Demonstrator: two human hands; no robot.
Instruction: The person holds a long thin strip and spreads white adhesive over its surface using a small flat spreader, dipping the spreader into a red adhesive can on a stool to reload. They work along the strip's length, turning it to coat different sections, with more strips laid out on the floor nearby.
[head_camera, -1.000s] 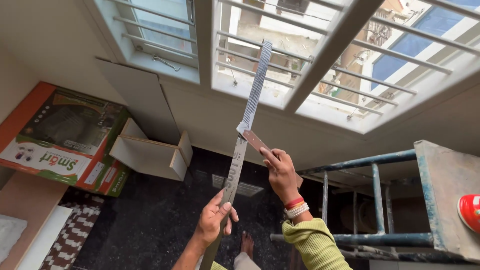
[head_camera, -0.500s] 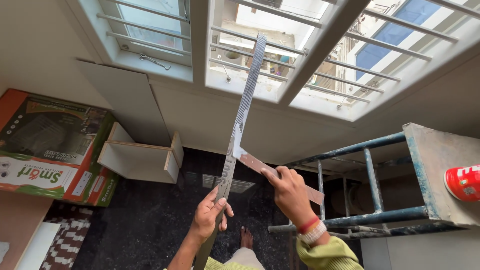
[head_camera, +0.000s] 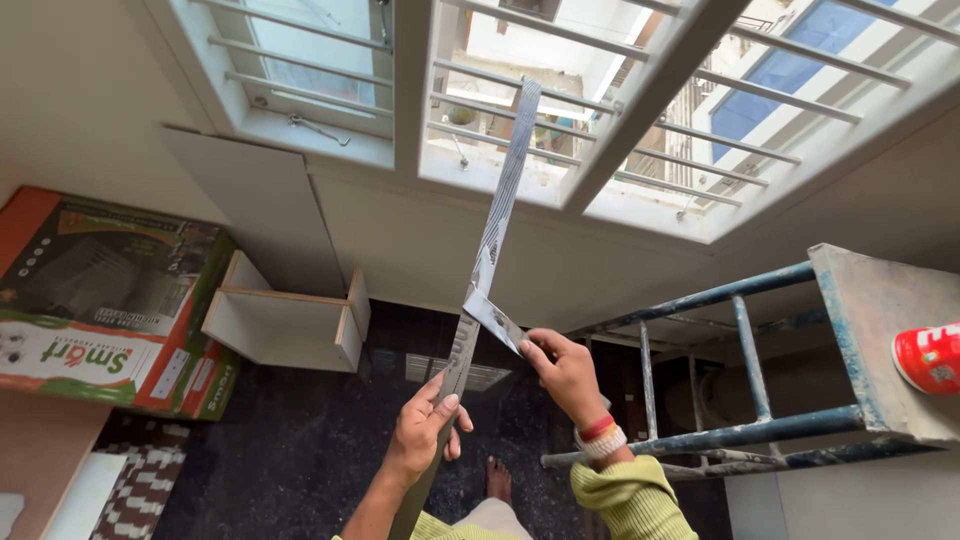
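We saw the left hand (head_camera: 425, 435) clamped around the lower part of a long grey strip (head_camera: 497, 225), which ran up from the bottom of the frame, tilted right, and ended in front of the barred window (head_camera: 560, 110). The right hand (head_camera: 565, 375) was pinched shut on a thin film flap (head_camera: 492, 318) that peeled off the strip about midway up, thumb and fingers together on the flap's free end. The right wrist wore red and white bangles (head_camera: 600, 435) above a yellow-green sleeve (head_camera: 625, 495). A blue metal ladder (head_camera: 740, 370) stood to the right, with a red can (head_camera: 928, 357) lying on its top step. On the dark floor (head_camera: 250, 450) to the left sat a white open box unit (head_camera: 285, 320) and, beside it, a printed green-and-orange carton (head_camera: 100, 300). A bare foot (head_camera: 497, 478) showed below the hands.
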